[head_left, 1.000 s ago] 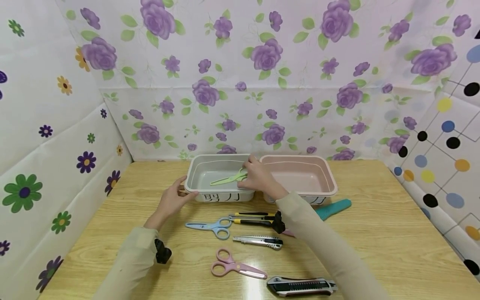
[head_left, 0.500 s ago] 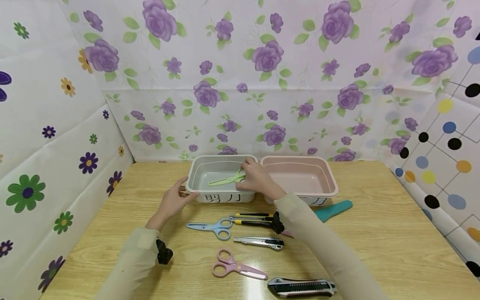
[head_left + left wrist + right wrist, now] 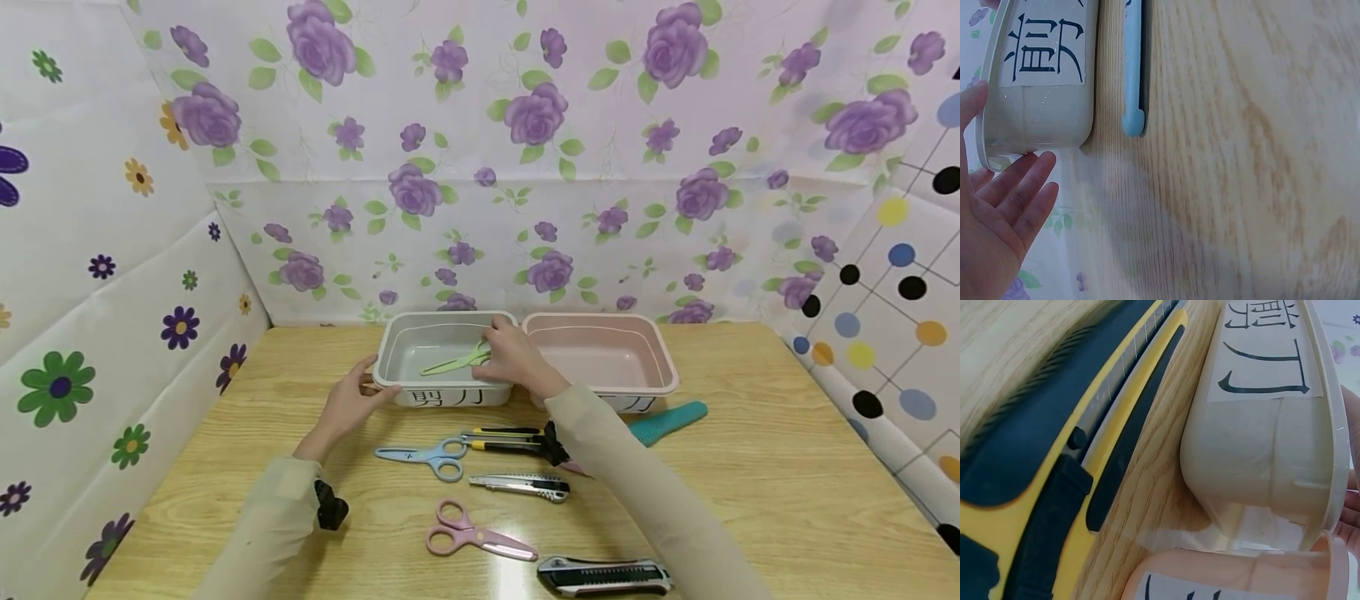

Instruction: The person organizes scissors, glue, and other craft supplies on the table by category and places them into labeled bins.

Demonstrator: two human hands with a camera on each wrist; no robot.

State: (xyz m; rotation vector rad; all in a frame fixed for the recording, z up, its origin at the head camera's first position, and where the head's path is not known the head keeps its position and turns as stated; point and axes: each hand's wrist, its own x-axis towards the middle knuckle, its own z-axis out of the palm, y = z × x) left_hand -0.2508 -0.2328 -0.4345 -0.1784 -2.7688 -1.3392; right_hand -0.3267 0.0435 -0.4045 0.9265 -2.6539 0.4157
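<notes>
In the head view my right hand (image 3: 517, 358) reaches into the grey bin (image 3: 495, 395) and holds light green scissors (image 3: 453, 363) by the handles. Their blades point left above the bin's floor. At the bin's left end is my left hand (image 3: 348, 404), its thumb on the front rim and its fingers at the end wall under the lip. The left wrist view shows that hand (image 3: 1004, 219) against the bin's corner (image 3: 1054, 119). Only part of the right hand (image 3: 1350, 512) appears in the right wrist view; the bin's wall hides the scissors there.
A pink bin (image 3: 663, 383) stands close on the right. Before the bins lie blue scissors (image 3: 427, 455), a yellow-and-black box cutter (image 3: 506, 446), a silver box cutter (image 3: 521, 484), pink scissors (image 3: 480, 537) and a larger box cutter (image 3: 603, 576). My right arm partly covers a teal object (image 3: 671, 422).
The hands stay almost in place at the grey bin. The green scissors tilt slightly in the right hand. The whole head view has shifted a little.
</notes>
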